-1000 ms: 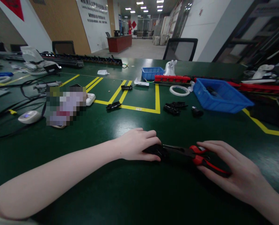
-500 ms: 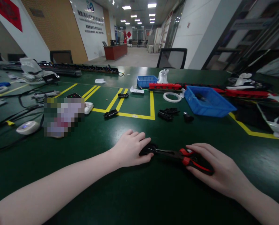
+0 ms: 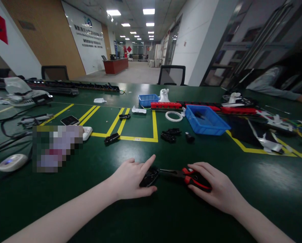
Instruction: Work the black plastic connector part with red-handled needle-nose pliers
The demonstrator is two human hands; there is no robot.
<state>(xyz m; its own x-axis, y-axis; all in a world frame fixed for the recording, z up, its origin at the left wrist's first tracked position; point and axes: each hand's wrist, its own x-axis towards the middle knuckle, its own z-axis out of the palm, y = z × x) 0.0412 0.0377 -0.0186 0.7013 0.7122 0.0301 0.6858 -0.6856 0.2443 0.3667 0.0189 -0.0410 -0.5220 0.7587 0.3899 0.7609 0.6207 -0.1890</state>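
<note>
My left hand [image 3: 132,180] rests on the table around a small black plastic part [image 3: 150,176]. The thumb lies along its near side, and the index finger is raised and stretched out over it; the other fingers are partly hidden. In my right hand [image 3: 214,187] are long-nose pliers [image 3: 177,173] with red and black handles, gripped between fingers and thumb. Their thin jaws point left and end just short of the black part. Whether the tip pinches something tiny is too small to tell.
Similar black parts [image 3: 168,136] lie beyond my hands, beside a short black cylindrical piece [image 3: 190,137]. Behind stand a blue bin [image 3: 208,126], a white ring [image 3: 173,116] and a red strip [image 3: 166,105]. A phone [image 3: 58,146] lies left. At far right shows another person's sleeve [image 3: 270,86].
The pliers' tip has drawn back from the black part, leaving a small gap. My left index finger has lifted and straightened. The view has shifted right and tilted up slightly.
</note>
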